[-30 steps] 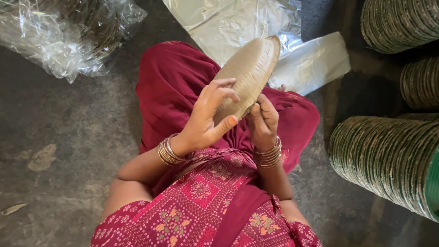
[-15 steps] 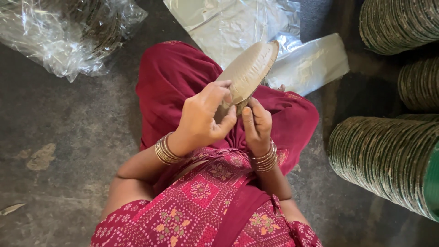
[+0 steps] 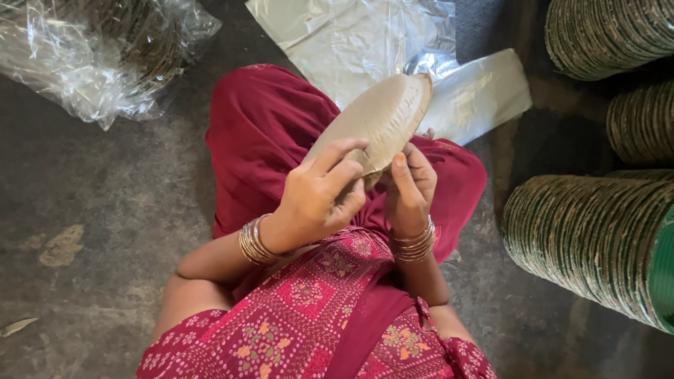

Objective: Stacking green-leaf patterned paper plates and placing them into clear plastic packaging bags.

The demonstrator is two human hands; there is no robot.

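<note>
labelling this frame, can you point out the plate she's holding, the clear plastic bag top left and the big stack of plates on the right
pale plate [image 3: 382,119], head view, middle of its grey face
clear plastic bag [image 3: 91,60], head view, crinkled middle of the bag
stack of plates [image 3: 590,238], head view, ribbed side of the lying stack

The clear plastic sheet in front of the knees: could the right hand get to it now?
Probably not at once: the right hand is gripping the plate together with the left hand. The plastic sheet lies uncovered.

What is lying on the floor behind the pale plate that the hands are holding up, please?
Behind the pale plate, flat clear plastic bags lie on the grey floor, one of them sticking out to its right. The plate and the red skirt cover their near edges.
</note>
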